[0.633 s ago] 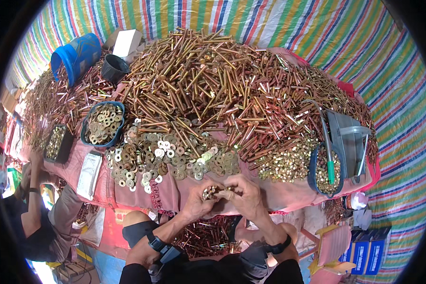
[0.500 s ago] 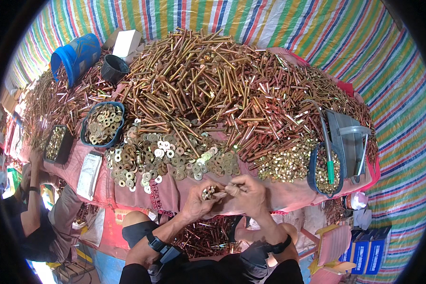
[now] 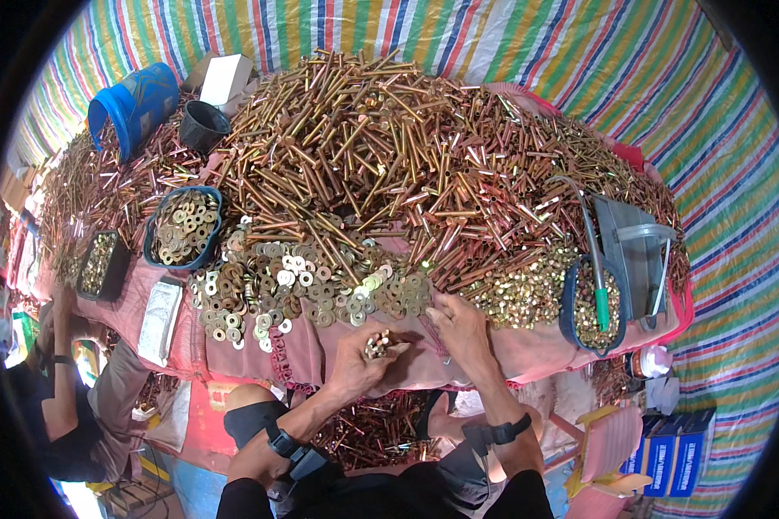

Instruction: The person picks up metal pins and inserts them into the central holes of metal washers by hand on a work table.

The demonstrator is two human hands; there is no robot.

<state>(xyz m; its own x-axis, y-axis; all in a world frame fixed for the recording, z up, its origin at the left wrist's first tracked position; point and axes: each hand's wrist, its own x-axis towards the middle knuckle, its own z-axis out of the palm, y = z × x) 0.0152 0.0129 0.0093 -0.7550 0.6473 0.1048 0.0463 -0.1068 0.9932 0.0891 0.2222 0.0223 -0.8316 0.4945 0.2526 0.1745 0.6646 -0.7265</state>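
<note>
My left hand point(image 3: 361, 358) is closed around a small bundle of brass-coloured bolts point(image 3: 378, 344), their ends pointing up. It hovers over the pink cloth point(image 3: 316, 368) at the table's near edge. My right hand point(image 3: 463, 329) is to its right, fingertips a little apart by the right end of the loose washers point(image 3: 320, 285); nothing shows between them. Beyond that hand lies a heap of small golden nuts point(image 3: 528, 290). Behind the washers and nuts rises a large pile of coppery bolts and tubes point(image 3: 363, 156).
Washers fill a blue-rimmed tub point(image 3: 152, 238) at left; a dark tray point(image 3: 117, 275) is beside it. At right stand a blue tub of nuts point(image 3: 569, 316) with a green-handled tool point(image 3: 601, 307) and a grey scoop point(image 3: 619, 229). A co-worker's arm point(image 3: 58, 381) is far left.
My right hand has moved away from the bundle, forward and right to the edge of the washers. My left hand still grips the bolts and has shifted slightly.
</note>
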